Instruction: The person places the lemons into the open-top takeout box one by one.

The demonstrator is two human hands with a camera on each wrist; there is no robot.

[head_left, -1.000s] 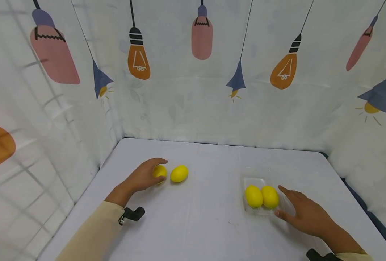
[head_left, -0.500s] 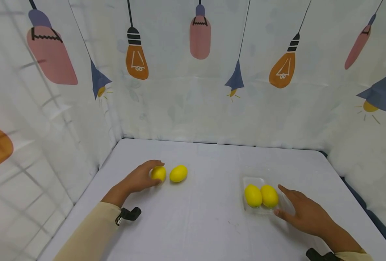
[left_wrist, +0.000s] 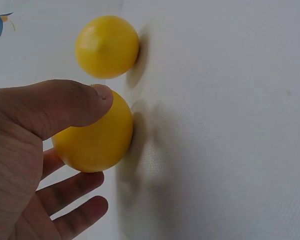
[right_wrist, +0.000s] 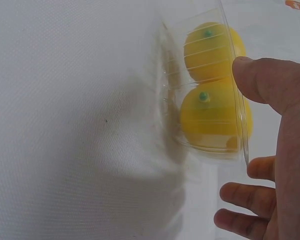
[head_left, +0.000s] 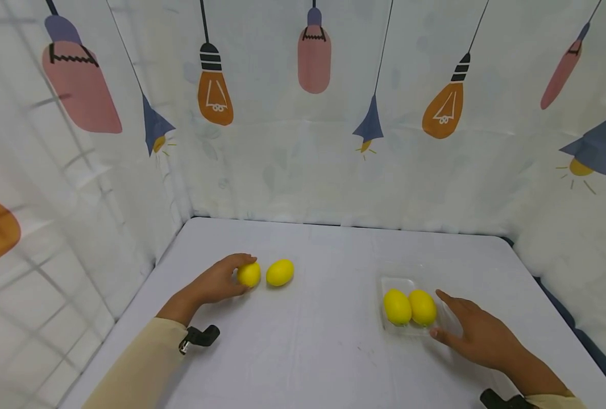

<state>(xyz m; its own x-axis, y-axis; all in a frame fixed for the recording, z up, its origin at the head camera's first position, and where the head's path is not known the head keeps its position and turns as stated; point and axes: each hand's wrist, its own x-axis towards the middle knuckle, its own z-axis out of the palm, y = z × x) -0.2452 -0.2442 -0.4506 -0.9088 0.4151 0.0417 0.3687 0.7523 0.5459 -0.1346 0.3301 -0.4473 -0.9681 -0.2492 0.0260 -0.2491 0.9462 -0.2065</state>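
Your left hand has closed in: it now pinches the outer lemon, grip likely set, lift not evident. Other loose lemon sits just past those fingertips. Right hand, fingers relaxed, touches the clear plastic tray holding two lemons.

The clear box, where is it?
In the head view, the clear box is on the right side of the table, with two lemons inside, by the right hand.
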